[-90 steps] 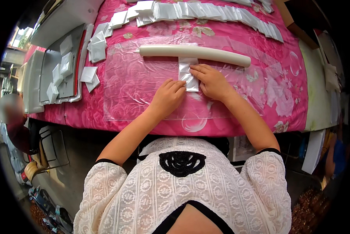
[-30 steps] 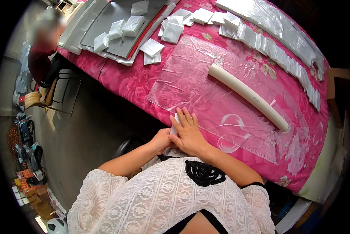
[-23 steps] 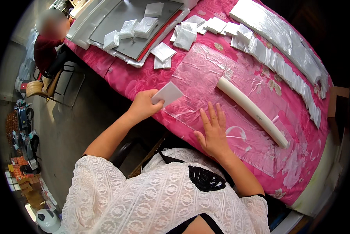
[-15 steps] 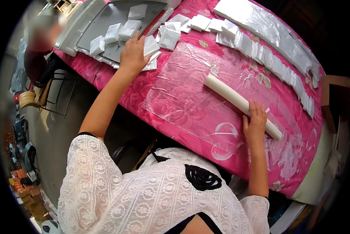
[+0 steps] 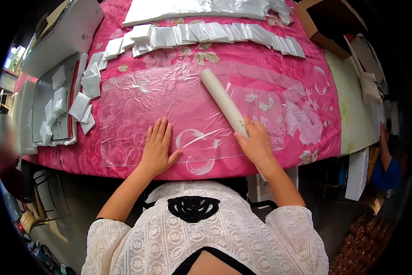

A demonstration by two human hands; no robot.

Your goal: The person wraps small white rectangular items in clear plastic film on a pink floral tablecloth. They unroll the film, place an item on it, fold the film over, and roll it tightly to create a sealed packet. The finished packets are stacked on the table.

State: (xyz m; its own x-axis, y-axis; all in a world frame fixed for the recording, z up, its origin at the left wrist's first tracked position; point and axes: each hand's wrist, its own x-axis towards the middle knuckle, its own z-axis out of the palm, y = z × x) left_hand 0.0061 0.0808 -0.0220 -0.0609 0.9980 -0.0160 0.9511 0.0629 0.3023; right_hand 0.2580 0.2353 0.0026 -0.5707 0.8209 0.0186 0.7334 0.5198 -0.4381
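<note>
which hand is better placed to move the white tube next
Probably the right hand: it grips the nearer part of the white tube. The left hand lies flat on the clear plastic sheet, apart from the tube.

- Tabletop covering [image 5: 323, 121]: appeared to be printed cloth with a soft sheen.
- Clear sheet [image 5: 135, 119], by the near edge of the tabletop: thin, glossy plastic, finely wrinkled.
- Tube [image 5: 222, 98], on the sheet: smooth, apparently plastic, low sheen.
- Folded packets [image 5: 201, 33], toward the far edge: shiny, creased plastic film.
- Large film stack [image 5: 192, 11], nearer that edge: silvery, highly glossy.
- Flat panel [image 5: 41, 103], left edge: smooth, grey; material undetermined.
- Box [image 5: 313, 26], far right corner: matt brown cardboard.
</note>
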